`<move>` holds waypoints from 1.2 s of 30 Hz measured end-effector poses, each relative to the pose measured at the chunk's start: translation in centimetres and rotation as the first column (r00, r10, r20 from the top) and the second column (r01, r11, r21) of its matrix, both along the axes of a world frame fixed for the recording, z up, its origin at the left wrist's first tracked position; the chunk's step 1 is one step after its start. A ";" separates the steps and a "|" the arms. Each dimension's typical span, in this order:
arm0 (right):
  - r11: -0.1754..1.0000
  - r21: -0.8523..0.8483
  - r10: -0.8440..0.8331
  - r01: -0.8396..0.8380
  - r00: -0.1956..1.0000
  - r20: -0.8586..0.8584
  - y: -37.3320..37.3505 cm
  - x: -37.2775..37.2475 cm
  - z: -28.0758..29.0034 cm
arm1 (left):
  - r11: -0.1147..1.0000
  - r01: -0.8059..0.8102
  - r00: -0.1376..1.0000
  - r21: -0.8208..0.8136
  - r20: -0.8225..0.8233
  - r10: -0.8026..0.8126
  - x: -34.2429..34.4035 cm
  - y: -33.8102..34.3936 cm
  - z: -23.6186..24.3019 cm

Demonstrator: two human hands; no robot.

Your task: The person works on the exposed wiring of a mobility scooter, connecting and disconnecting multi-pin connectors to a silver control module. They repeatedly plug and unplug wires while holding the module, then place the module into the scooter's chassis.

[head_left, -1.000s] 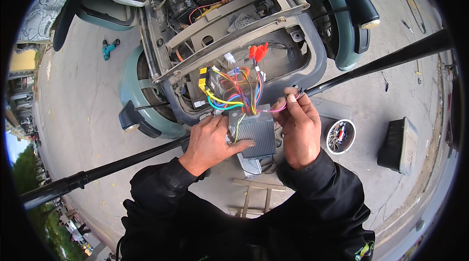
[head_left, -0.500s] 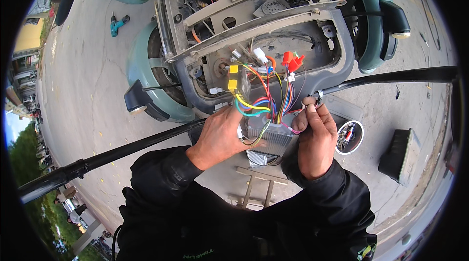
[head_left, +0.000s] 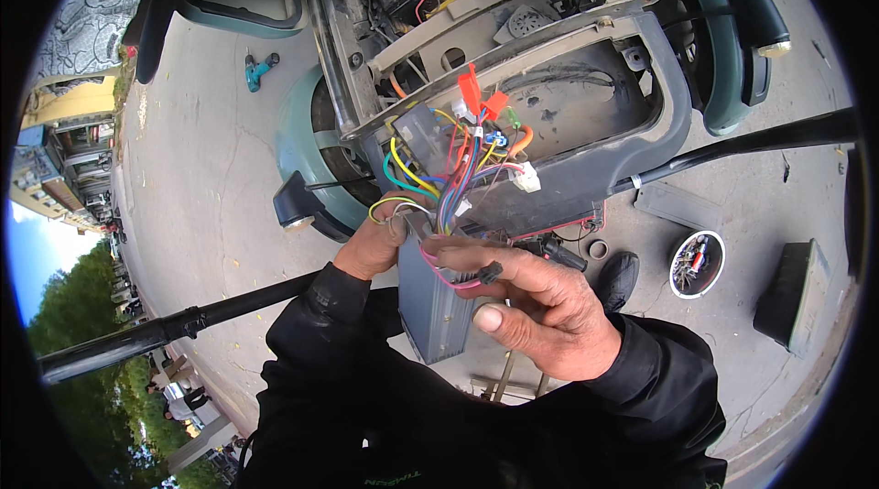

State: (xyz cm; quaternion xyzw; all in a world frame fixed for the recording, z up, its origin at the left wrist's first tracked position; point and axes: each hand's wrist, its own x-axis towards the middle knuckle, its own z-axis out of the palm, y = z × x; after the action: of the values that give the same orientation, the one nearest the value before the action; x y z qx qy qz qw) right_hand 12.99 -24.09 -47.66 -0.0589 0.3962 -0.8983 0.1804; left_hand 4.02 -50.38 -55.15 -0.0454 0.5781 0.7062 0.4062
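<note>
My left hand (head_left: 371, 244) is closed on the upper left end of a grey finned controller box (head_left: 432, 310), which stands tilted in front of me. A bundle of coloured wires (head_left: 467, 176) rises from its top and ends in red, white and blue plugs above the vehicle's open compartment. My right hand (head_left: 554, 310) reaches across the top of the box with fingers stretched and thumb apart. Beside its fingers, a pink wire (head_left: 443, 275) loops over the box to a small black connector (head_left: 490, 273). The right fingertips are partly blurred near the wire roots.
Beyond the box is a vehicle's open grey compartment (head_left: 586, 152), flanked by green fenders. A white bucket (head_left: 675, 286) of small parts and a black bin (head_left: 787, 297) stand right. A teal drill (head_left: 259, 71) lies far left. Black bars extend on both sides.
The controller box has turned, showing its long finned side. My right hand has left the thin wires at right and moved left over the box. My left hand has shifted to the box's end.
</note>
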 end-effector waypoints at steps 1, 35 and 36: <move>0.983 0.182 0.010 0.024 0.983 -0.182 0.1 0.0 0.0 | 0.998 -0.063 0.994 -0.021 0.093 0.065 0.0 -0.2 -0.5; 0.995 -0.027 -0.073 0.096 0.887 0.456 -2.2 -6.6 -4.7 | 0.981 -0.028 0.986 0.193 0.167 -0.005 1.0 0.7 -2.9; 0.996 -0.026 -0.058 0.081 0.868 0.493 -1.8 -6.4 -4.5 | 0.993 -0.028 0.993 0.114 0.114 0.015 1.1 1.0 -2.3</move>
State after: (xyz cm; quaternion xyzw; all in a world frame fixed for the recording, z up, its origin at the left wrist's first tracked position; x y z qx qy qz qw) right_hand 6.62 -25.91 -52.19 0.1815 0.3185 -0.8985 0.2414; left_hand 5.16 -49.41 -57.43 -0.0680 0.5119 0.7391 0.4325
